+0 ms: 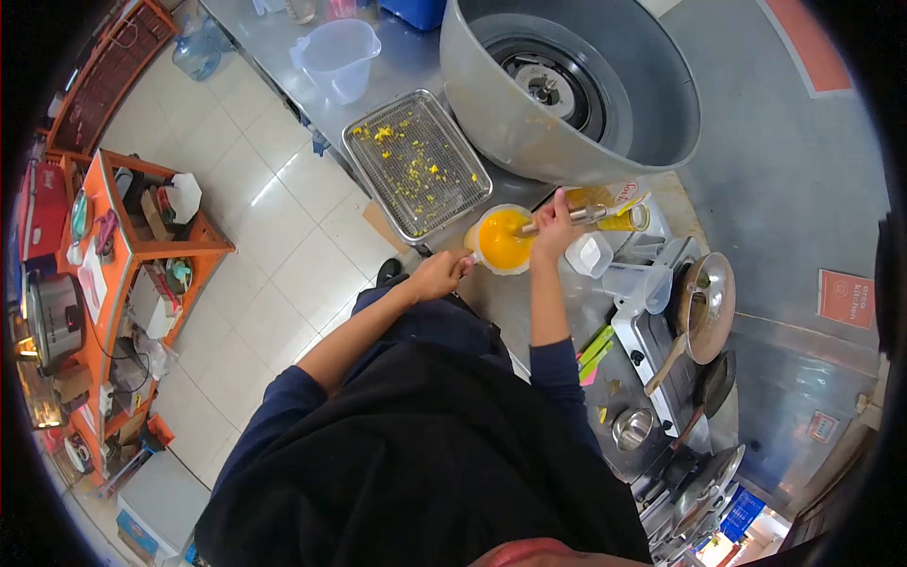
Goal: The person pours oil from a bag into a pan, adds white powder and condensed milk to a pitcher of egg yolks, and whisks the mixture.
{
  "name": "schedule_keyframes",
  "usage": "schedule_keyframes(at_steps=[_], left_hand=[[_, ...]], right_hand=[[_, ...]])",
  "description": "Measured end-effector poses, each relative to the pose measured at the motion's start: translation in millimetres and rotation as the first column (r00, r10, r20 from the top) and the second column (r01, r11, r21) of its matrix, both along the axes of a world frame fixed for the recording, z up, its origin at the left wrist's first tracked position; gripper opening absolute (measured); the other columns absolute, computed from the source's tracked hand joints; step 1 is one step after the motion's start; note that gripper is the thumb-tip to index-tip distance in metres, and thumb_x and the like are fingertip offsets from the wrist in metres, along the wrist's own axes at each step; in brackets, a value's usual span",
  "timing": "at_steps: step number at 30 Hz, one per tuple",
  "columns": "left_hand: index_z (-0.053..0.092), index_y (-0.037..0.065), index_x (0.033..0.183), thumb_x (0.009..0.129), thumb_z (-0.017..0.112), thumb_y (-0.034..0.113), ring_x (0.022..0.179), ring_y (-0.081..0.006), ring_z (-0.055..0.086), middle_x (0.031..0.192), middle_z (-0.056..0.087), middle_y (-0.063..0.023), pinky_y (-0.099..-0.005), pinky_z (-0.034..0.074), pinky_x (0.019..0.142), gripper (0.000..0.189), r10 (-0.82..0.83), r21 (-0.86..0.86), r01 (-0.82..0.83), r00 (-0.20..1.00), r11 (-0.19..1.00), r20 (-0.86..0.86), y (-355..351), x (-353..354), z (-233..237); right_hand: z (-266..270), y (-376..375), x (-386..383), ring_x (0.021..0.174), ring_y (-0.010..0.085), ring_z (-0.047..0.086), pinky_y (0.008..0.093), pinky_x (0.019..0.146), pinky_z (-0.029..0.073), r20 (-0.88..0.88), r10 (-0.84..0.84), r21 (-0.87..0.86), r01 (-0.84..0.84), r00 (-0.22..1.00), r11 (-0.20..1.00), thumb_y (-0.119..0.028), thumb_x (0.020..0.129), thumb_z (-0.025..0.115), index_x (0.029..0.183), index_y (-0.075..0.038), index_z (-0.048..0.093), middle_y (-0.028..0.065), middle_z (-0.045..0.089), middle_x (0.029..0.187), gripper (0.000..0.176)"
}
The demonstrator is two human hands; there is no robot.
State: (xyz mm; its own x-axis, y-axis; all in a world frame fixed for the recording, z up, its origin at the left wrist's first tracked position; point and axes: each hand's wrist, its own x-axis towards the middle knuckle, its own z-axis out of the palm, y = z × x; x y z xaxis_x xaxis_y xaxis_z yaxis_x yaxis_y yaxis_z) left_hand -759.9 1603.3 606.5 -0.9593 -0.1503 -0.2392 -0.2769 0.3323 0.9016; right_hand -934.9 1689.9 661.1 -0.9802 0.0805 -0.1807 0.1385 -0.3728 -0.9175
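A white jug [480, 214] holds smooth yellow-orange liquid [504, 238] with a little froth. My left hand [440, 276] is closed round the jug's handle at its near left side. My right hand [556, 230] grips a long metal-handled tool [590, 214], which slants down to the left into the jug. The tool's lower end dips into the liquid, so its kind cannot be made out. Close beside my right hand is a small white container [590, 255]. Beyond that hand lies a bottle of yellow oil [624, 219].
A wire rack on a tray [416, 165] carries yellow crumbs. Behind stand a big grey metal drum [586, 156] and a translucent measuring jug [338, 59]. A white gas stove [652, 364], a frying pan [710, 307] and a small steel bowl [633, 429] are on the right.
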Motion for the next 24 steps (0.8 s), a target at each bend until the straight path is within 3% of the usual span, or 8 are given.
schedule_keyframes(at_steps=[3,5,7,13,17,19,21,24], left_hand=[[0.051,0.006,0.087,0.091,0.040,0.025,0.072,-0.0397,0.056,0.069,0.055,-0.0206,-0.0463,0.041,0.065,0.023,0.013,0.005,-0.013,1.000,1.000,-0.024,0.0,2.1,-4.1],[0.049,0.002,0.086,0.093,0.039,0.018,0.063,-0.0325,0.047,0.066,0.049,-0.0195,-0.0402,0.039,0.063,0.020,0.011,0.016,-0.012,1.000,1.000,0.026,2.3,-0.1,-5.8],[0.050,0.003,0.087,0.092,0.039,0.021,0.067,-0.0357,0.051,0.067,0.052,-0.0194,-0.0431,0.040,0.063,0.021,0.024,0.032,-0.024,1.000,0.999,-0.004,2.6,0.1,-3.6],[0.050,0.005,0.086,0.092,0.038,0.024,0.069,-0.0391,0.055,0.067,0.054,-0.0195,-0.0457,0.040,0.063,0.024,-0.014,0.034,0.015,1.000,0.999,-0.026,6.6,-0.3,-12.1],[0.050,0.005,0.086,0.092,0.039,0.024,0.069,-0.0388,0.055,0.067,0.054,-0.0198,-0.0458,0.040,0.062,0.023,0.012,0.051,-0.008,0.997,0.999,-0.072,5.1,-3.4,-4.8],[0.050,0.005,0.086,0.092,0.040,0.025,0.069,-0.0387,0.055,0.067,0.054,-0.0199,-0.0458,0.040,0.062,0.024,0.012,0.033,-0.010,0.998,0.999,-0.061,1.4,-7.5,-2.4],[0.050,0.005,0.086,0.092,0.040,0.025,0.070,-0.0386,0.055,0.067,0.054,-0.0201,-0.0458,0.040,0.062,0.024,0.017,0.030,-0.016,1.000,0.999,-0.022,7.1,3.5,-2.6],[0.050,0.004,0.086,0.092,0.039,0.026,0.067,-0.0402,0.054,0.066,0.053,-0.0214,-0.0463,0.039,0.060,0.025,0.046,0.011,-0.045,0.997,0.999,-0.061,6.6,-2.1,-9.6]], right_hand=[[44.8,16.5,-6.0,0.042,0.0066,0.032,0.0225,0.041,0.025,0.064,0.202,0.036,-0.204,0.977,0.978,-0.028,0.083,0.065,0.057,-0.012,0.043,-0.0043,0.036,0.051,0.038],[44.0,26.5,-9.4,0.042,0.0064,0.032,0.0221,0.041,0.025,-0.014,0.217,-0.076,-0.218,0.976,0.973,-0.028,0.083,0.064,0.058,-0.012,0.043,-0.0042,0.036,0.051,0.037],[23.0,19.4,4.0,0.042,0.0061,0.032,0.0220,0.041,0.024,-0.034,-0.046,-0.011,0.045,0.998,0.999,-0.027,0.083,0.064,0.056,-0.013,0.041,-0.0043,0.035,0.050,0.038],[37.4,31.5,-8.1,0.040,0.0059,0.030,0.0220,0.038,0.023,0.029,0.205,-0.103,-0.201,0.978,0.974,-0.026,0.082,0.065,0.063,-0.013,0.043,-0.0038,0.034,0.049,0.032],[-1.5,12.4,-2.4,0.041,0.0066,0.031,0.0219,0.039,0.023,-0.006,-0.137,-0.013,0.137,0.991,0.991,-0.026,0.085,0.062,0.059,-0.014,0.043,-0.0039,0.034,0.050,0.034],[22.3,22.8,-5.5,0.042,0.0064,0.032,0.0221,0.039,0.024,0.004,0.191,0.016,-0.191,0.982,0.981,-0.022,0.085,0.061,0.063,-0.013,0.044,-0.0034,0.036,0.053,0.029],[33.7,34.2,-4.3,0.042,0.0066,0.036,0.0224,0.039,0.025,-0.021,0.176,-0.079,-0.178,0.984,0.981,-0.026,0.081,0.067,0.065,-0.011,0.046,-0.0028,0.041,0.052,0.030],[1.4,5.9,9.1,0.043,0.0056,0.036,0.0224,0.039,0.024,0.045,-0.199,-0.024,0.200,0.979,0.979,-0.031,0.083,0.065,0.059,-0.013,0.040,-0.0037,0.040,0.052,0.039]])
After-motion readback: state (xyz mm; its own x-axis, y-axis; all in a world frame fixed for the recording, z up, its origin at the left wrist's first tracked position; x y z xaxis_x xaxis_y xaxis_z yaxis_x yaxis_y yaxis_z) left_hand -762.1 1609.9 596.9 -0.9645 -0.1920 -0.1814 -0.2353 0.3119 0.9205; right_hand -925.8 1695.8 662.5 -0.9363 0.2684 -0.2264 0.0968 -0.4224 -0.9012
